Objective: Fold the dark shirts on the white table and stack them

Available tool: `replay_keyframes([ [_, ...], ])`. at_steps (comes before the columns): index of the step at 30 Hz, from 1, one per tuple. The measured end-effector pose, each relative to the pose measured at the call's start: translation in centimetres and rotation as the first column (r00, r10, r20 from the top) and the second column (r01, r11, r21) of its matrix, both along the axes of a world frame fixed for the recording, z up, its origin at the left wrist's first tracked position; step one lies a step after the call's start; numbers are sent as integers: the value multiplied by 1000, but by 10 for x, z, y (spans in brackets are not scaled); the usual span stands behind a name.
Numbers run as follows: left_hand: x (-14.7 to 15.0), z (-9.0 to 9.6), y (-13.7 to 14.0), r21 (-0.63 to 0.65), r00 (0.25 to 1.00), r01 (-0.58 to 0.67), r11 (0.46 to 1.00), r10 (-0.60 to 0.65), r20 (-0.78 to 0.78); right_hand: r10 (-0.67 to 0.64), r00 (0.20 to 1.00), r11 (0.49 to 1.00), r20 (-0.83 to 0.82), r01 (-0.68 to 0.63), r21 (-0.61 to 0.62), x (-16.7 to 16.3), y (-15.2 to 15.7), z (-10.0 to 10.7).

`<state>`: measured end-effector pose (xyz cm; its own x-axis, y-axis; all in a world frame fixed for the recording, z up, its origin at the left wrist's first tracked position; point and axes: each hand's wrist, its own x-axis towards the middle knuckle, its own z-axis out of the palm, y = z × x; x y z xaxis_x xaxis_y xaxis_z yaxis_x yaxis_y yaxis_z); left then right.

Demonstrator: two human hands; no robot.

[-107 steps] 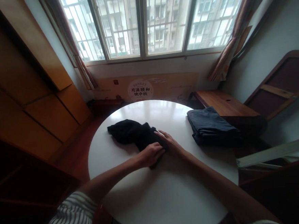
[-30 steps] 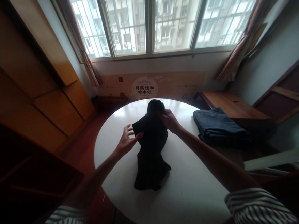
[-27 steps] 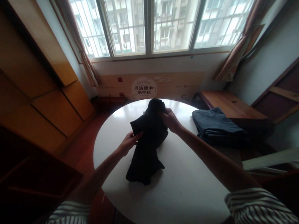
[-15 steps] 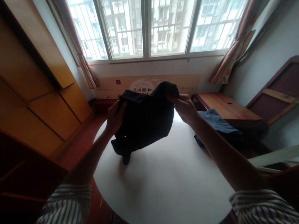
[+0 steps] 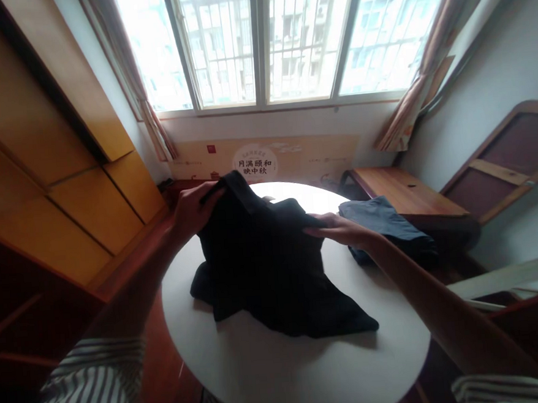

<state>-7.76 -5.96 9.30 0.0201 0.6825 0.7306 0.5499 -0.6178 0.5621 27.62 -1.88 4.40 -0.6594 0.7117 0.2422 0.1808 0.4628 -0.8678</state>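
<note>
A black garment point(image 5: 267, 269) hangs between my two hands, with its lower part spread over the white round table point(image 5: 281, 375). One dark corner points towards the table's right front. My left hand point(image 5: 194, 208) grips the garment's upper left edge, where a band-like fold stands up. At the upper right, my right hand point(image 5: 338, 228) pinches the cloth between thumb and fingers. The fabric is so dark that I cannot make out its exact kind.
Folded blue-grey and dark clothes point(image 5: 378, 221) lie in a stack at the table's right edge. A wooden desk point(image 5: 411, 191) is behind them. Yellow cabinets point(image 5: 94, 201) line the left wall, and a barred window point(image 5: 258, 49) is ahead.
The garment has come down onto the table and spread wider towards the front right. Both hands are lower; my left hand has also shifted slightly left.
</note>
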Motion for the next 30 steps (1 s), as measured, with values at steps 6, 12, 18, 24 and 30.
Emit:
replay_keyframes([
  [6, -32, -19, 2, -453, 932, 270, 850, -348, -97, -51, 995, 995, 82, 44, 87, 38, 5, -9],
  [12, -7, -3, 107, -92, 972, -125, 988, 103, -213, -548, 832, 734, 81, 433, 523, 1, 103, 42],
  [18, 43, -28, 106, 31, 833, -221, 975, 205, -513, -650, 694, 650, 309, 297, 700, -47, 82, 20],
  [24, 30, -116, -43, -207, 762, -3, 978, -131, -634, -225, 847, 805, 482, -117, 581, -5, -73, -73],
  [30, -8, -169, -127, -281, 719, -34, 959, -172, -674, -305, 860, 700, 408, -88, 709, 39, -154, -117],
])
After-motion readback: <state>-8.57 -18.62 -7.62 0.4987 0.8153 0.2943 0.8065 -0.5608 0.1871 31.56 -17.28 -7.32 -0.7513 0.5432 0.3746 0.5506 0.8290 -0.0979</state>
